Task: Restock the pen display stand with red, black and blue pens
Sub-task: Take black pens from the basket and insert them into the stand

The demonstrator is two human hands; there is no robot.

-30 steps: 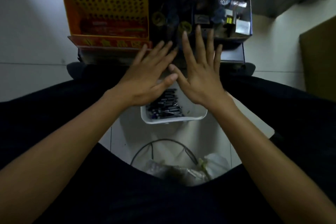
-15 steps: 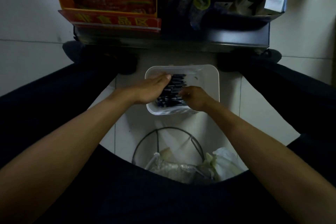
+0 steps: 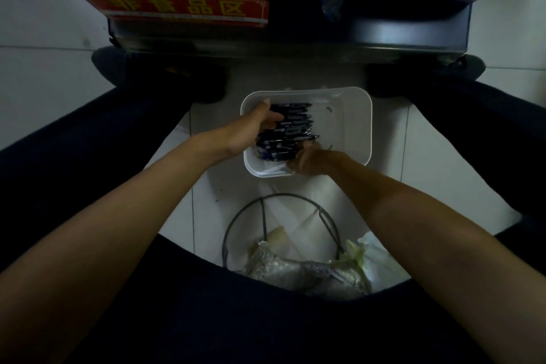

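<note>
Both bare forearms reach forward and down between the person's dark-trousered legs (image 3: pixel 88 162), which close in on the outer side of each hand. The left hand (image 3: pixel 251 128) lies palm inward with its thumb up near the far rim, and its fingers curl round the left ends of a bunch of pens (image 3: pixel 291 130). The right hand (image 3: pixel 310 161) is knuckles-up with its fingers tucked down into the near right end of the pile. I cannot tell whether it has hold of any pens.

Beyond the fingertips a dark shelf (image 3: pixel 325 35) runs across. The orange display stand (image 3: pixel 189 7), with its red label strip, sits on the shelf past the left hand. Behind the wrists, toward the body, is a crumpled plastic bag (image 3: pixel 283 267). The white tiled floor (image 3: pixel 428 162) shows bare to the right of the right hand.

The pens lie in a white tub (image 3: pixel 351 127) on the floor, and the tub's right half, beyond the right hand, shows bare white. They are dark-barrelled, stacked roughly parallel with their tips pointing right. Their ink colours are too dim to make out.
</note>
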